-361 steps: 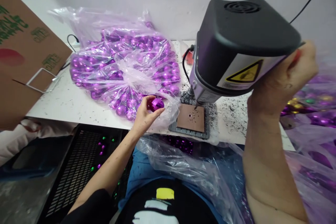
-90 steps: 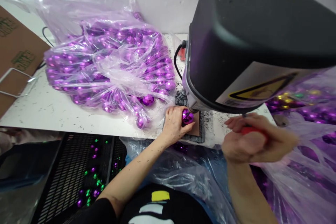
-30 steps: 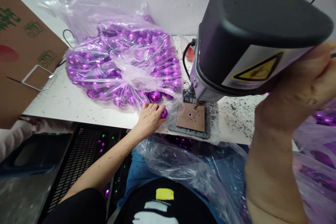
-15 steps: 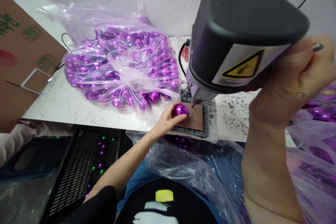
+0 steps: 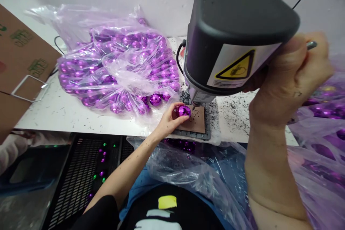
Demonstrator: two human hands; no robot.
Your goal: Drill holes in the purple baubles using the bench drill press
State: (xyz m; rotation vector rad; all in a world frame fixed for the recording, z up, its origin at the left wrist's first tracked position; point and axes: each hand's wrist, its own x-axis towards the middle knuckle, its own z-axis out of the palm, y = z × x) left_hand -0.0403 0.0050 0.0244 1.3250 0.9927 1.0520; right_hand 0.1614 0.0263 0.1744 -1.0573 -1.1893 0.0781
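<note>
Head view: I have the left grip (image 5: 168,119) closed on a purple ball (image 5: 184,110), thumb on the near side, fingers on the far side.

"Where's the ball from the bit (image 5: 193,107)?"

"Just beside it, to its left and a touch lower in frame, over the board (image 5: 195,125). It's round, so I get no long axis to line up. My left grip is the near one; the right grip (image 5: 289,75) is well apart, by the drill (image 5: 231,32)."

"Is that one holding anything?"

"Its fingers look curled round a rod (image 5: 312,45). Only the tip shows, and the drill covers some fingers."

"What else can't you make out?"

"Whether ball and bit touch, or whether the ball rests on the board. My fingers hide its left side. The bag (image 5: 126,75) hazes its contents, and the frame cuts off the box (image 5: 21,55)."
</note>
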